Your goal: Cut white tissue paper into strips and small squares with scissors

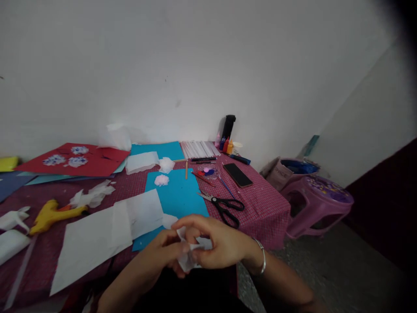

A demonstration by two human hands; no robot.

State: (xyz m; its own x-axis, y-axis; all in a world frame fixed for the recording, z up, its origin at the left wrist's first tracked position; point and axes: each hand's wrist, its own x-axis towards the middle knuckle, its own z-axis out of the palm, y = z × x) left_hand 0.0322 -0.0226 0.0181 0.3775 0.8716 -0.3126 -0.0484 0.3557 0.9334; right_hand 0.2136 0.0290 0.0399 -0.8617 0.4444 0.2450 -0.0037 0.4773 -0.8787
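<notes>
Between both hands, close to the table's front edge, is a crumpled piece of white tissue paper (186, 260). My left hand (166, 252) pinches it from the left. From the right, my right hand (218, 241) grips the same piece with thumb and curled fingers; a bracelet circles that wrist. Beyond them lies a blue sheet (180, 191) bearing a small pale pink tissue puff (161, 180). Flat white tissue sheets (97, 230) spread to the left, partly over the blue sheet. Black-handled scissors (224, 204) rest just past my right hand.
At the left are a yellow glue gun (52, 215) and a red sheet (97, 161) with white-and-blue puffs. A paint palette (207, 171), a phone (237, 174) and paint bottles (226, 145) stand or lie farther right. A pink stool (316, 204) is beyond the table's right edge.
</notes>
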